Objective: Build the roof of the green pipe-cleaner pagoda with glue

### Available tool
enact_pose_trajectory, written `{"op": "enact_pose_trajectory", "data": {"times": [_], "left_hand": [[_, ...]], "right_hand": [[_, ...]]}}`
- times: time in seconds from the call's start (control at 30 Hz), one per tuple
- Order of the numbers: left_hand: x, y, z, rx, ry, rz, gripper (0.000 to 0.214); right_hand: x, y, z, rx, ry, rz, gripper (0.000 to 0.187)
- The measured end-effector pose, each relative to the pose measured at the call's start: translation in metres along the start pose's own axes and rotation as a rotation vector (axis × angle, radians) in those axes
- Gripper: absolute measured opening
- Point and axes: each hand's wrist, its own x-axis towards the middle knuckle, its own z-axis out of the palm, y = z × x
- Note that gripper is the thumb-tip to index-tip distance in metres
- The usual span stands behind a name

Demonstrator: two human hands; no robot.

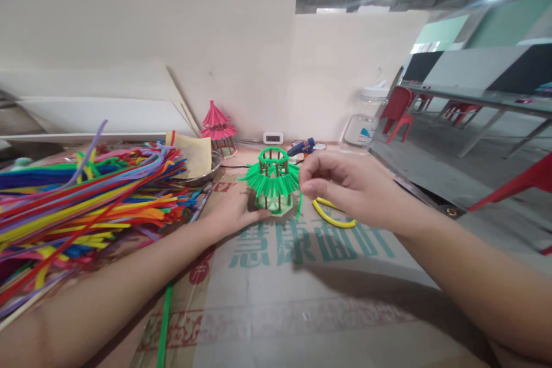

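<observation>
A small green pavilion model (272, 181) made of pipe cleaners and brown posts stands on the cardboard-covered table (302, 293). My left hand (235, 210) rests on the cardboard and grips the model's base from the left. My right hand (345, 184) hovers at the model's right side, fingers curled into a pinch by the green roof fringe; what they hold, if anything, is too small to see. A short green strand (299, 207) hangs beside the base. A bent yellow pipe cleaner (332, 215) lies under my right hand.
A big pile of coloured pipe cleaners (77, 201) covers the left. A pink pavilion model (218, 126), a metal bowl (207, 172), a blue glue gun (302, 148), a small digital clock (273, 138) and a clear jar (364, 121) stand at the back. Red chairs (397, 112) stand right.
</observation>
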Motion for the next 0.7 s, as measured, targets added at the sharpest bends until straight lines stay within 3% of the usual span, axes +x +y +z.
{"op": "enact_pose_trajectory", "data": {"times": [0.1,0.17,0.23,0.3,0.37,0.43,0.7], "left_hand": [[-0.009,0.000,-0.022,0.180,-0.146,0.025,0.035],[-0.020,0.009,-0.043,0.175,-0.277,0.057,0.016],[-0.030,0.028,-0.062,0.093,-0.324,0.069,0.015],[-0.034,0.053,-0.075,-0.023,-0.221,0.058,0.024],[-0.033,0.075,-0.078,-0.091,0.024,0.051,0.027],[-0.029,0.089,-0.075,-0.133,0.163,0.040,0.031],[-0.030,0.100,-0.060,-0.329,0.158,0.032,0.018]], "right_hand": [[-0.006,-0.004,0.001,0.028,-0.035,0.053,0.011],[-0.006,-0.006,0.000,0.103,-0.037,0.073,0.012],[-0.005,-0.008,-0.001,0.169,-0.039,0.081,0.012],[-0.005,-0.009,0.001,0.195,-0.044,0.094,0.012],[-0.006,-0.009,0.005,0.191,-0.049,0.109,0.011],[-0.008,-0.008,0.011,0.183,-0.053,0.122,0.010],[-0.012,-0.005,0.027,0.201,-0.103,0.132,0.013]]}}
